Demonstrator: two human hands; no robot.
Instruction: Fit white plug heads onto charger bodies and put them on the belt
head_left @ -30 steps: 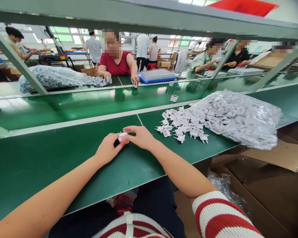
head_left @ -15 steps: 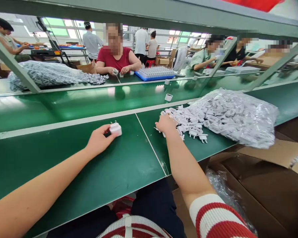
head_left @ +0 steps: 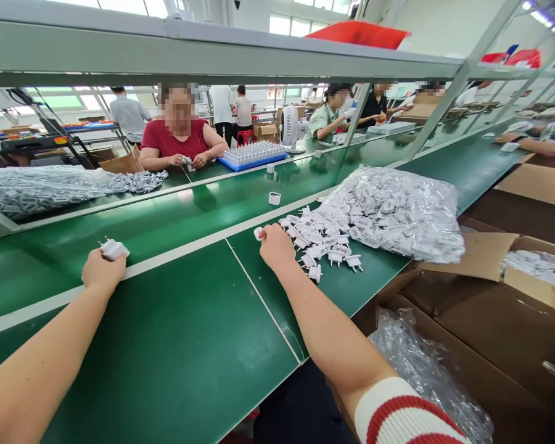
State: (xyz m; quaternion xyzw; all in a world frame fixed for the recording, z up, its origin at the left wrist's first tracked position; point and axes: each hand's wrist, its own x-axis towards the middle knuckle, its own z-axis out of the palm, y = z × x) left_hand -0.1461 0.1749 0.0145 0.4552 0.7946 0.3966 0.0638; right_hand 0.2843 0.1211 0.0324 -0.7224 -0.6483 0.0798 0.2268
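Observation:
My left hand point(head_left: 102, 270) is closed on a white plug adapter point(head_left: 115, 249), its two pins pointing up and away, held at the white strip bordering the belt. On the right, my right hand point(head_left: 277, 246) pinches a small white plug piece point(head_left: 258, 233), partly hidden by the fingers. Just beyond that hand lies a loose pile of white two-pin plug pieces point(head_left: 335, 251) on the green worktop point(head_left: 180, 345). The pile spills from a clear plastic bag point(head_left: 416, 209) filled with more of them.
A white housing point(head_left: 274, 198) stands on the green belt point(head_left: 203, 206). Across it, a person in red point(head_left: 178, 142) handles a small white part beside a blue tray point(head_left: 252, 161). A metal shelf frame point(head_left: 259, 68) spans overhead. Cardboard boxes point(head_left: 472, 320) stand below right.
My left hand has carried the plug adapter left and forward to the belt's edge. My right hand has drawn back from the pile with a plug piece. The view has turned right and up.

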